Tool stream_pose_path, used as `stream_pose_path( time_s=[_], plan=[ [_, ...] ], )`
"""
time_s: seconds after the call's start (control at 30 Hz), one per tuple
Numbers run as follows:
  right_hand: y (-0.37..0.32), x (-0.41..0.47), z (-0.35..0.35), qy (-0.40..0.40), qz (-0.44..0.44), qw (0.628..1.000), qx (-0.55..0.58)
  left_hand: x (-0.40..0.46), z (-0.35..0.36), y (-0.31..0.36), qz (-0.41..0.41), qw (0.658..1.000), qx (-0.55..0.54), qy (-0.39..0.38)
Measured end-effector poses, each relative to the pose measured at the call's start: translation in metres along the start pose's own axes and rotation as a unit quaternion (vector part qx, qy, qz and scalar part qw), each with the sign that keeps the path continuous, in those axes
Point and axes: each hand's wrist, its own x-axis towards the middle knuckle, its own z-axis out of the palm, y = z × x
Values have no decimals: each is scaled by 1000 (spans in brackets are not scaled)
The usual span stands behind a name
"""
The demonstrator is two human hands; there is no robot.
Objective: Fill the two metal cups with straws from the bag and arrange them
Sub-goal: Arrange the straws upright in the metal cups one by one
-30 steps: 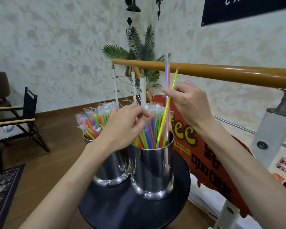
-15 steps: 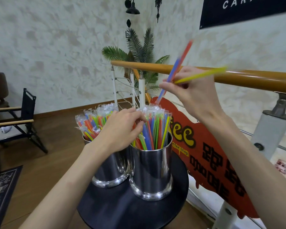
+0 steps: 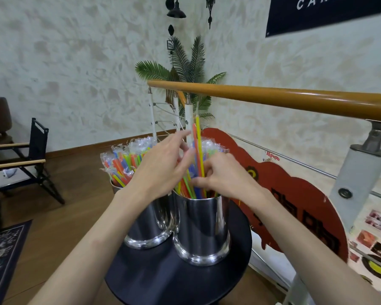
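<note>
Two shiny metal cups stand side by side on a round black table. The left cup and the right cup both hold several wrapped coloured straws. My right hand pinches a few bare straws, yellow and orange, standing upright in the right cup and rising above the rest. My left hand hovers over the gap between the cups with fingers spread, touching the straw tops. The left cup's straws fan out to the left. No bag is in view.
An orange wooden handrail runs behind the cups on white posts. A red sign leans against the railing at right. A folding chair stands at left, a rug lies on the wooden floor, and a palm plant sits in the corner.
My right hand came down from above the handrail and brought the bare straws upright into the right cup. My left hand opened its fingers over the straw tops.
</note>
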Motion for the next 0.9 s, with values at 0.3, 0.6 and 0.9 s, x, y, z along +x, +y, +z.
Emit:
stream_pose_path(
  time_s=[0.3,0.6,0.9],
  plan=[
    [0,1,2,-111,-37,993,-28,5,-1,4,-5,998,-6,67],
    [20,-8,-53,-60,-31,997,21,0,4,-7,53,992,69,-86],
    [40,-13,-63,-98,-47,994,15,-2,0,4,94,980,147,-100]
  ],
)
